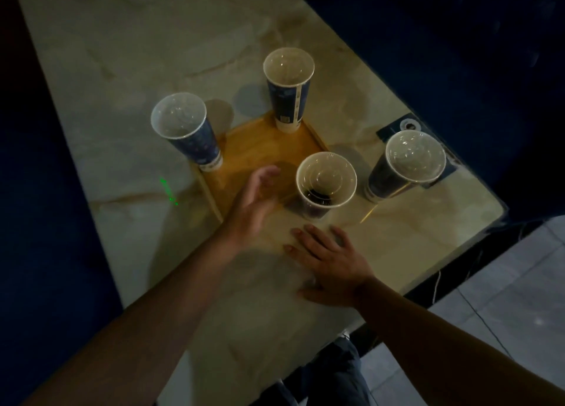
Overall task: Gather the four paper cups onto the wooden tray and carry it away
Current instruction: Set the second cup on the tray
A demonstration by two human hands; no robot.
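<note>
A wooden tray (260, 149) lies on the marble table. Three blue paper cups with clear lids stand on it: one at the left corner (189, 133), one at the far corner (288, 90), one at the near right (324, 188). Another cup (403, 167) stands to the right of the tray, and whether its base rests on the tray edge or on the table I cannot tell. My left hand (253, 204) hovers over the tray's near side, fingers apart and empty, just left of the near cup. My right hand (330, 265) lies flat on the table in front of that cup, holding nothing.
The marble table (122, 69) runs away to the upper left, with dark blue seating on both sides. A dark blue card (400, 129) lies behind the right cup. The table's near right edge drops to a tiled floor (504, 298). A green light spot (168, 191) shows left of the tray.
</note>
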